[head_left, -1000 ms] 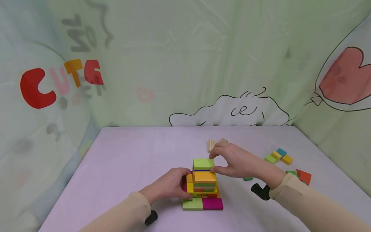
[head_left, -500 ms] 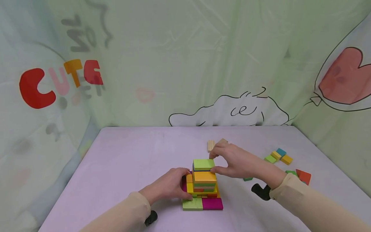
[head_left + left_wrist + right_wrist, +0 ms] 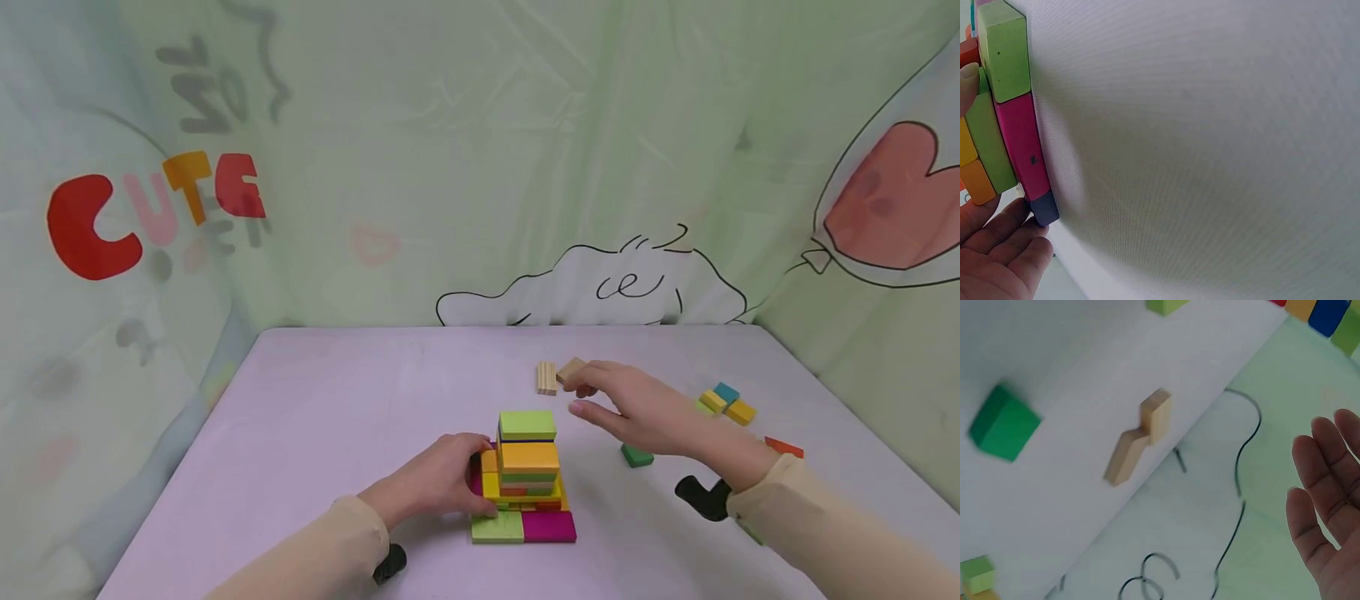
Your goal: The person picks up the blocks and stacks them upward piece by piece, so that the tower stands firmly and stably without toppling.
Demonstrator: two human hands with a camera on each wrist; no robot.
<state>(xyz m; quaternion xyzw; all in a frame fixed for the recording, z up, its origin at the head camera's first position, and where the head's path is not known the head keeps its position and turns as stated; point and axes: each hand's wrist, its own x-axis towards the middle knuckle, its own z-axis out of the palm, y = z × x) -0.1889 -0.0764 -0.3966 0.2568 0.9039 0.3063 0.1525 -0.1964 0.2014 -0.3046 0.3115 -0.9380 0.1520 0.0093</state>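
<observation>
1. Left hand [image 3: 442, 477] curls round left side of block stack [image 3: 529, 458], thumb near side, fingers far side.
2. Right hand [image 3: 641, 408] holds nothing; thumb and fingers apart, over table [image 3: 360, 400], right of stack.
3. Stack stands upright, front of table, right of center. Top lime block [image 3: 527, 425] lies flat, visible long edge running left-right.
4. Near base row: lime block left [image 3: 498, 527], magenta right [image 3: 549, 526].
5. Wooden block [image 3: 547, 378] behind stack, long axis pointing away from person. Dark green block [image 3: 637, 455] right of stack.
6. Readable writing: "CUTE" letters [image 3: 192, 185] on backdrop [image 3: 420, 125], left side.
7. Versus earlier: right hand off top lime block, shifted right; left hand unchanged.
</observation>
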